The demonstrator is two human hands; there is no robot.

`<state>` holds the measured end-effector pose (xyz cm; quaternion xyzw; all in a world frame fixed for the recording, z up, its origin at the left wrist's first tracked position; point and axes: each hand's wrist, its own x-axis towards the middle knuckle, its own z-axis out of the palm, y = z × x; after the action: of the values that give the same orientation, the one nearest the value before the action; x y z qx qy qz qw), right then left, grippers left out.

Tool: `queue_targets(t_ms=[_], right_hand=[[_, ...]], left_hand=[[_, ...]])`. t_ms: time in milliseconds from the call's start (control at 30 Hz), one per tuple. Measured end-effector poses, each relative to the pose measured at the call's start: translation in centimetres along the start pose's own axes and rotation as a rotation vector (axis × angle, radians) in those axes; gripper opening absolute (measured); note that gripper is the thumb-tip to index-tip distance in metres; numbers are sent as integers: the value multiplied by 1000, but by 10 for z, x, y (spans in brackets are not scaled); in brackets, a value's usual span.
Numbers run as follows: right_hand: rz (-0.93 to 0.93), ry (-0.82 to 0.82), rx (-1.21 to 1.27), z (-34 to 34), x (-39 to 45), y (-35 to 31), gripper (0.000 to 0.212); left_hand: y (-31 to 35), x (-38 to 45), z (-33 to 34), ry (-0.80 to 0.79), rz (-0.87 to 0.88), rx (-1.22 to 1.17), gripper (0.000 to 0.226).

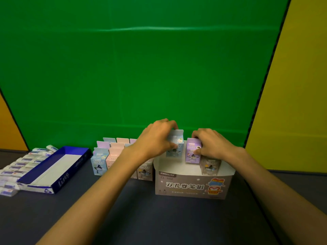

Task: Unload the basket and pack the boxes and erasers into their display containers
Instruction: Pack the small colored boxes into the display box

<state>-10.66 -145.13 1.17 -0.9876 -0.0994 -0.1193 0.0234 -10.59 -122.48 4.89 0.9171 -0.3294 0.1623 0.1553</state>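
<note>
Left grip [157,138] pinching blue box [175,144], right grip [210,144] clasping purple box [193,150], both just above grey display carton [192,186]. Best lowered upright, snug beside grey box [210,166] under right grip.

A: Light? 
B: Dim, even, no hard shadows or glare. 
A: Sharpness? 
B: Soft overall; erasers [21,167] at left edge smeared, wide-angle bend on backdrop [141,68] edges.
</note>
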Motion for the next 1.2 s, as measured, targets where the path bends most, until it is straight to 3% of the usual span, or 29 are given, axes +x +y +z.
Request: queue_targets(t_ms=[100,267,600,900,1200], right_hand=[[-13,26,-146,6,-1,3,41],[-27,51,-317,12,-1,3,45],[-19,50,-265,13,-6,4,51],[-11,67,-219,1,-8,5,46],[-51,173,20,-18,-4,-29,31]], left_hand=[[10,12,18,-76,17,195,47],[19,30,46,-171,-19,316,43],[12,40,79,-212,-41,173,38],[13,33,77,-159,-70,233,47],[-23,16,7,12,-159,184,38]])
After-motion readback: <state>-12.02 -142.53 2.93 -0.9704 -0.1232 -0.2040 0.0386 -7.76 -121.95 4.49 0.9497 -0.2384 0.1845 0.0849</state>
